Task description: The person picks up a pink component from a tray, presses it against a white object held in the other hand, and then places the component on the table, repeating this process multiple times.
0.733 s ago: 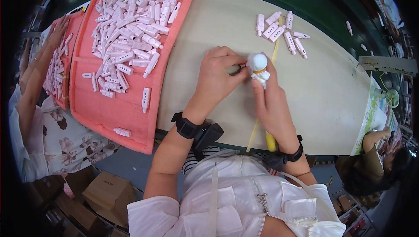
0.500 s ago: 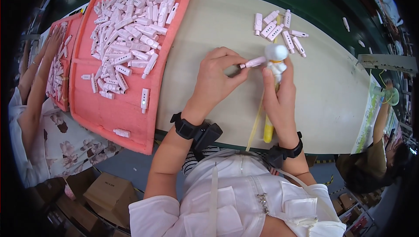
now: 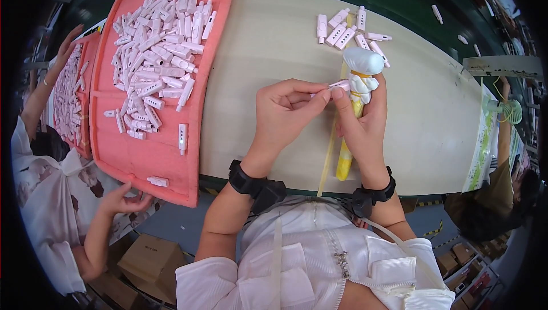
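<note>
Beige counter (image 3: 422,133), left hand (image 3: 279,116) and right hand (image 3: 363,136) between near and far edges
Right fingers hold a yellow-handled dabber (image 3: 362,84), its tied white head rounded, cloth-like, probably soft; left fingertips pinch a smooth pink device (image 3: 341,84), likely light, stiff, slippery, best held by its long sides

A factory workshop, by its look: matching pink sticks (image 3: 149,59) heaped on a red tray (image 3: 137,164) at the table's (image 3: 422,144) left end, people (image 3: 48,196) beyond both ends, cardboard boxes (image 3: 151,258) below.
</note>
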Available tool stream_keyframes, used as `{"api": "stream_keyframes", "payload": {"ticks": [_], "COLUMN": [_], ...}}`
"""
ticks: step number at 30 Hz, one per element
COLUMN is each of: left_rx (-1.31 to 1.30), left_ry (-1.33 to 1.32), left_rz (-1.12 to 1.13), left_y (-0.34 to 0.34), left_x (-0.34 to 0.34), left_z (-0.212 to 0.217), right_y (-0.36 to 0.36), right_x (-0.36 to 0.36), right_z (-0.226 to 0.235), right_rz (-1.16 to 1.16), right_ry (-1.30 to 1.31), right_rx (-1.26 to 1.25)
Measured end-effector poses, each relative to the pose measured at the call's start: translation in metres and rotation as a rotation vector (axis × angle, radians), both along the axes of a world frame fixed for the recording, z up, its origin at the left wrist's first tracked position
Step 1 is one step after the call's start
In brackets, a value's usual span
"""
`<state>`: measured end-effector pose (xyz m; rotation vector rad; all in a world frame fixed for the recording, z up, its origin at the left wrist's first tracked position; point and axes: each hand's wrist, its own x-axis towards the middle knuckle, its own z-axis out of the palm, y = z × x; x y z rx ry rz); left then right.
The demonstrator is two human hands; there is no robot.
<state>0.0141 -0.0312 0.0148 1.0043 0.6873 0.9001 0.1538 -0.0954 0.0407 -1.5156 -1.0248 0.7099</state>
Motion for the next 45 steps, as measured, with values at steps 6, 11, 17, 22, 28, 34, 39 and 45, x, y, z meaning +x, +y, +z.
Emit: {"api": "stream_keyframes", "payload": {"ticks": [6, 11, 17, 22, 28, 34, 39, 45], "left_rx": [0.045, 0.086, -0.045, 0.392, 0.836, 0.617, 0.750, 0.681], "left_ry": [0.018, -0.062, -0.367, 0.481, 0.918, 0.812, 0.748, 0.746], "left_rz": [-0.053, 0.544, 0.869, 0.252, 0.253, 0.227, 0.125, 0.217], "left_y": [0.000, 0.026, 0.073, 0.093, 0.107, 0.081, 0.043, 0.032], "left_x": [-0.005, -0.037, -0.058, -0.005, 0.060, 0.043, 0.025, 0.027], "left_z": [0.006, 0.014, 0.031, 0.020, -0.005, 0.005, -0.005, -0.032], "right_y": [0.000, -0.001, 0.004, 0.006, 0.010, 0.012, 0.011, 0.014], "right_x": [0.000, 0.002, 0.007, 0.004, 0.007, 0.016, 0.016, 0.017], "right_z": [0.002, 0.015, 0.012, 0.020, 0.014, 0.011, 0.036, 0.017], "right_rz": [0.013, 0.058, 0.023, 0.021, -0.011, -0.032, 0.096, 0.224], "right_ry": [0.038, 0.159, 0.148, 0.174, 0.190, 0.154, 0.354, 0.071], "right_rx": [-0.046, -0.130, -0.128, -0.124, -0.103, -0.112, -0.351, -0.517]}}
